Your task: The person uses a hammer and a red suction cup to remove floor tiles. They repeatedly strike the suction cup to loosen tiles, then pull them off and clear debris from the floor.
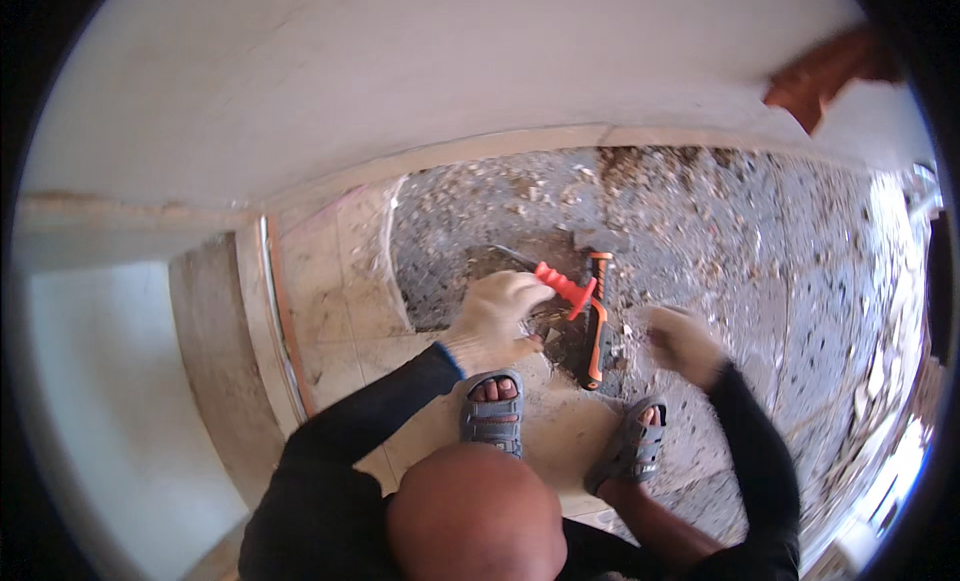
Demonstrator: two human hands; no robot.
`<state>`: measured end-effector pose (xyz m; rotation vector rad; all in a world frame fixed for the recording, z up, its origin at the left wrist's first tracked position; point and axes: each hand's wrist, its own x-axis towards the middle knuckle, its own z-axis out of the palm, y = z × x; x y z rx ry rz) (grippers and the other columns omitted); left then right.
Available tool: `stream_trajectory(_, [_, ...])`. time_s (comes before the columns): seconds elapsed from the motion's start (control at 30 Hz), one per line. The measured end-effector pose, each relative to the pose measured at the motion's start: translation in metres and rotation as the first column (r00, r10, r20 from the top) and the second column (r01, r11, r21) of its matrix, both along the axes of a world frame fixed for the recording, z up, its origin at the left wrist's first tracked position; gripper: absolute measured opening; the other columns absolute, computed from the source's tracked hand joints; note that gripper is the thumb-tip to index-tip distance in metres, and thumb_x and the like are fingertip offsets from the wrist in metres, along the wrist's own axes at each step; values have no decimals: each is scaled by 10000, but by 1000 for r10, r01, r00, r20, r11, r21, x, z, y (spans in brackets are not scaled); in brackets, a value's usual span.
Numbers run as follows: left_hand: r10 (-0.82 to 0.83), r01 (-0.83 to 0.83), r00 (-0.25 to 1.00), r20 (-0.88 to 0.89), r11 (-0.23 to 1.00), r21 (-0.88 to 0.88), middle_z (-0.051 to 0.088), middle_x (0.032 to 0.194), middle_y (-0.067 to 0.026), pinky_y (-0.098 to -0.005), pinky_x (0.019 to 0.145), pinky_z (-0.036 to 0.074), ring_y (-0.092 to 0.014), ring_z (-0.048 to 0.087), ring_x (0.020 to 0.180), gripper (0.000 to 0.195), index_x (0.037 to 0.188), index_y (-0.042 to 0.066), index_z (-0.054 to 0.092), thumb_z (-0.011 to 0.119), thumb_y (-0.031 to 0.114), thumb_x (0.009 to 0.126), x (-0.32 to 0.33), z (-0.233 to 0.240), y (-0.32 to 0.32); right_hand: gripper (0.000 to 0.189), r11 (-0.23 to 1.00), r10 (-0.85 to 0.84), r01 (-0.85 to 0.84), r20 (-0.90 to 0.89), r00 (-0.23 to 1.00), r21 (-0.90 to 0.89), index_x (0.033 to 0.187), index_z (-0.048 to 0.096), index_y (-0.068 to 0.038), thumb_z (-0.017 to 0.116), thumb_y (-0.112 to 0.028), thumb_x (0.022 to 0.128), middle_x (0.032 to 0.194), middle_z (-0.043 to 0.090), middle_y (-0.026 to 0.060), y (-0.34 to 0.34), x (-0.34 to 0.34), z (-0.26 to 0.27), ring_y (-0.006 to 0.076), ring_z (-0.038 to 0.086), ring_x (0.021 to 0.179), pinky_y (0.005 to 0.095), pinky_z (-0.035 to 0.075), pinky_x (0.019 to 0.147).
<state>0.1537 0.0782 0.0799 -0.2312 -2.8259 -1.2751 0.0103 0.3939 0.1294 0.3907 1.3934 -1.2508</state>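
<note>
My gloved left hand (504, 311) is bent with its fingers and thumb apart, close beside the red grip of a chisel (561, 282). The chisel has a hand guard, and its metal shank points to the upper left. It lies by a hammer (598, 333) with an orange and black handle, whose head rests on the rubble-strewn floor. Right of the hammer, my gloved right hand (684, 344) is blurred; its fingers look curled, and whether it holds anything cannot be told.
Broken mortar and tile chips (697, 198) cover the rough floor. Remaining floor tiles (322, 288) lie at the left, beside a door frame (283, 318). A wall (450, 63) runs along the far side. My sandalled feet stand near the hammer. Larger shards (870, 386) lie at the right.
</note>
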Motion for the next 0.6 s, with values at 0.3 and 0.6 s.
stream_trajectory(0.3, [-207, 216, 976, 62, 945, -244, 584, 1394, -47, -492, 1142, 393, -304, 522, 1336, 669, 1349, 191, 630, 880, 226, 729, -22, -27, 7, 174, -87, 727, 381, -203, 656, 921, 1011, 623, -79, 733, -157, 901, 880, 601, 64, 479, -103, 202, 183, 591, 761, 327, 477, 677])
stream_trajectory(0.6, [-211, 225, 974, 78, 913, -341, 608, 1282, -53, -494, 1125, 400, -290, 553, 1267, 675, 1321, 177, 639, 905, 258, 705, -41, -23, 5, 422, 200, 752, 325, -357, 554, 924, 1216, 724, -37, 825, -248, 864, 1009, 755, 177, 381, -86, 70, 286, 732, 929, 384, 572, 844])
